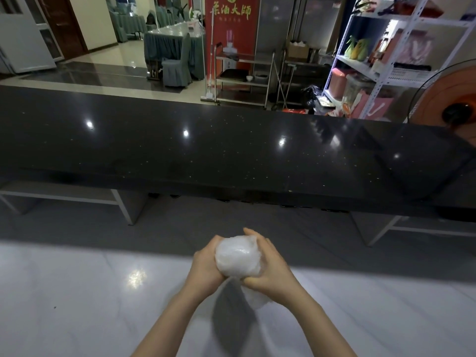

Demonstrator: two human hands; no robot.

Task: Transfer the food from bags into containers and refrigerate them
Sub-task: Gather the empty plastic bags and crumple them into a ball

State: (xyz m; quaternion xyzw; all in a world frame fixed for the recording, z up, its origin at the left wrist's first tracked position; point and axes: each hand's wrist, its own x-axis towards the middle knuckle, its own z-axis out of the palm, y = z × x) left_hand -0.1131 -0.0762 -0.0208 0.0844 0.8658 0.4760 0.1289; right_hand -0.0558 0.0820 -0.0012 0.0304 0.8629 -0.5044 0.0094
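Note:
A crumpled clear plastic bag (237, 255), bunched into a whitish ball, is held above the white marble counter (77, 300). My left hand (204, 264) cups its left side and my right hand (270, 269) wraps around its right side and bottom. A loose tail of the bag hangs below my right hand. Whether the bag holds food I cannot tell. No container is in view.
A raised black stone bar top (231, 150) runs across the view beyond the white counter. Behind it stand steel trolleys (244, 78), a red banner (231, 34), a white shelf rack (386, 55) and an orange fan (453, 99) at the right edge.

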